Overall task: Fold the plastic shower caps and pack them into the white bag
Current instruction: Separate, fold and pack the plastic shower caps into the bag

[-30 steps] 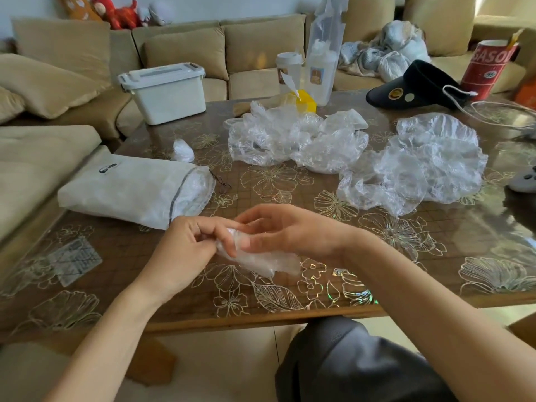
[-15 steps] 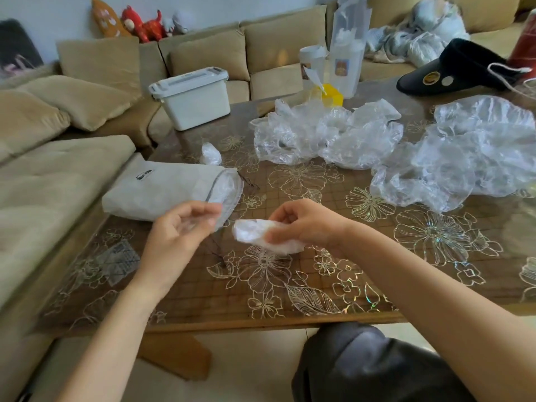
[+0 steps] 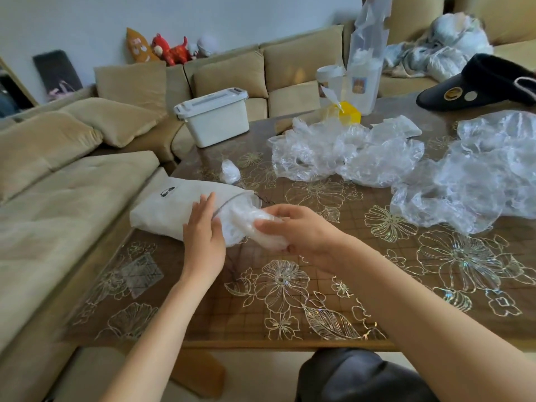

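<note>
Head view: flat left hand (image 3: 204,237) steadies white cloth bag (image 3: 168,208) so right hand (image 3: 304,235), gripping folded clear plastic shower cap (image 3: 258,227), can insert.

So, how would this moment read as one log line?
packing; right hand holds folded cap at white bag mouth; left hand on bag

No legible text anywhere in view.

- White bag (image 3: 162,210), centre left on the desk (image 3: 290,314): one small black mark near its closed end. Shape only, no letters made out.
- Tall clear packet (image 3: 365,68), upper centre: small square picture sticker, print too fine to read.
- Paper cup (image 3: 327,79) just beside it: label partly hidden, unreadable.
- Black visor (image 3: 475,85), upper right: two round badges, one gold, one silver. Any lettering is too small to read.
- Orange cushion (image 3: 137,46), upper left on the sofa (image 3: 232,71) back: pale markings, blurred.
</note>
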`<state>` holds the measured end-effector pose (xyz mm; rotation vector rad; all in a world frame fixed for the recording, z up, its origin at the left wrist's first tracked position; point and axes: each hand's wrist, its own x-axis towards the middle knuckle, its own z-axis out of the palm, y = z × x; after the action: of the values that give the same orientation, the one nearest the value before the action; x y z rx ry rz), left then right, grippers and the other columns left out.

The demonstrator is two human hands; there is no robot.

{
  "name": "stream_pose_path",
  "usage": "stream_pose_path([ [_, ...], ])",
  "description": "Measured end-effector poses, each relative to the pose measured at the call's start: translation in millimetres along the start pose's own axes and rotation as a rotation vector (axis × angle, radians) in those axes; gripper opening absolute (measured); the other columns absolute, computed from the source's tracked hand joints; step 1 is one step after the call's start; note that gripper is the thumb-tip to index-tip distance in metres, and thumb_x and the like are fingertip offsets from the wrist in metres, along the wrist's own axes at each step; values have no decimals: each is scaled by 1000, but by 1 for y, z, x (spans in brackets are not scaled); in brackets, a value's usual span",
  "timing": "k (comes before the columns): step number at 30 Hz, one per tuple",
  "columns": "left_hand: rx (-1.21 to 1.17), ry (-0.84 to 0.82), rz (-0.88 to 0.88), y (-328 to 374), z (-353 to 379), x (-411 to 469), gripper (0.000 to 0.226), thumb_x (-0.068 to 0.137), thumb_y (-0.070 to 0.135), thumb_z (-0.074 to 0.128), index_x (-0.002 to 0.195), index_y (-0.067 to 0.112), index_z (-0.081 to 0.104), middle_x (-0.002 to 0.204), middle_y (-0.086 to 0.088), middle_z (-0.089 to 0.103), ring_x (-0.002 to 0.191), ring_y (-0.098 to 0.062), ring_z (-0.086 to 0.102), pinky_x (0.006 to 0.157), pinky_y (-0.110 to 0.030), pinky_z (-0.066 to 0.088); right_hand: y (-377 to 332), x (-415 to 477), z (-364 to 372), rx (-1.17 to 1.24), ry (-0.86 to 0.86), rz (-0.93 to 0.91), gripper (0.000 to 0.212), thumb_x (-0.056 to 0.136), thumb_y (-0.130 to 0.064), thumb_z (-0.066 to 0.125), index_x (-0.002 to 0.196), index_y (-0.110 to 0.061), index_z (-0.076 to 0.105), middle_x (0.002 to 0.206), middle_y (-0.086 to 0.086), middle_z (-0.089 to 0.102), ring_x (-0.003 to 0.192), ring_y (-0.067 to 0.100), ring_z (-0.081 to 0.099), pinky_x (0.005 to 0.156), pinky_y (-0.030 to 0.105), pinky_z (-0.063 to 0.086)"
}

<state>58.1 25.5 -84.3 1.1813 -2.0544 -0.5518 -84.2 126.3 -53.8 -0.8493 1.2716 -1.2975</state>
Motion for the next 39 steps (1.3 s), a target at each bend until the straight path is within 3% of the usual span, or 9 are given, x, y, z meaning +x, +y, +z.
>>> stream_pose_path([
  [4,-371,-75,-26,29,-14,-16,31,101,7,35,123,24,50,123,13,54,115,11,48,96,-12,39,-3,9,24,202,-148,-72,23,89,-15,62,111,-9,64,89,6,60,70,12,55,64,22,47],
  [8,-590,-63,-140,41,-18,-31,36,101,8,36,117,36,52,106,31,49,88,31,45,75,5,36,-3,18,44,256,-177,-60,21,88,-8,61,107,-2,65,89,8,63,67,11,59,65,19,48],
  [14,-764,103,-290,26,-34,-23,33,101,12,36,111,35,57,131,3,56,124,-13,49,109,-37,36,-1,27,50,316,-271,21,8,88,-10,61,93,-16,64,83,-2,64,70,8,56,63,19,44],
  [23,-651,46,-179,21,-33,-29,38,100,8,36,118,35,57,139,7,48,119,7,46,103,-12,32,14,32,61,-310,59,55,14,81,-4,64,70,-9,60,59,-1,47,53,11,42,45,18,34],
  [26,-399,11,-2,22,-24,-39,44,101,8,31,125,44,42,146,23,30,135,12,19,109,-7,19,18,37,63,-420,224,50,29,78,-9,60,55,-10,44,48,2,36,45,14,34,40,18,27],
  [30,-215,-14,169,10,-14,-46,47,101,9,31,125,50,30,134,40,16,132,24,-1,118,-47,15,18,39,66,-139,132,208,25,80,1,49,59,-12,43,42,0,36,36,10,29,38,14,23],
  [33,-212,-20,218,6,-7,-52,40,96,21,28,130,42,31,143,32,18,139,11,4,117,-49,16,19,43,66,172,147,215,28,84,8,43,65,-13,47,52,2,43,41,10,35,37,15,30],
  [37,-235,-59,259,7,6,-66,45,94,19,29,135,35,28,146,26,20,141,7,7,118,-49,15,18,43,66,-184,343,250,17,98,-11,43,109,-8,56,104,5,60,96,19,58,74,17,43],
  [39,-218,-59,254,2,8,-63,46,94,19,29,138,33,26,147,25,17,141,8,4,118,-48,12,21,45,63,341,283,332,20,98,-4,37,87,-9,53,84,8,55,71,16,57,57,16,47],
])
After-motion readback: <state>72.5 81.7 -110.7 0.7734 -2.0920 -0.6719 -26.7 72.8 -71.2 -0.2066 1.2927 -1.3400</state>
